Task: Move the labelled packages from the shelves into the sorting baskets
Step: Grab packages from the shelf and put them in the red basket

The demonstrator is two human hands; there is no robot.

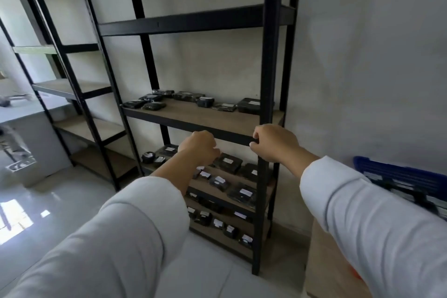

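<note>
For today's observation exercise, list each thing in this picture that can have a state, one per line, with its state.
Left hand: fingers curled, holding nothing visible.
Right hand: fingers curled, holding nothing visible, at the shelf's front edge.
Packages on the upper filled shelf: lying flat, untouched.
Packages on the lower shelves: lying flat, white labels up.
Top shelf: nothing visible on it.
Blue basket: already holds labelled packages.
Left rack: boards bare.

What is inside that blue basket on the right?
The blue plastic basket holds dark packages with white labels. The right sleeve covers its near side, and the picture's edge cuts it off, so the count stays unknown.
</note>
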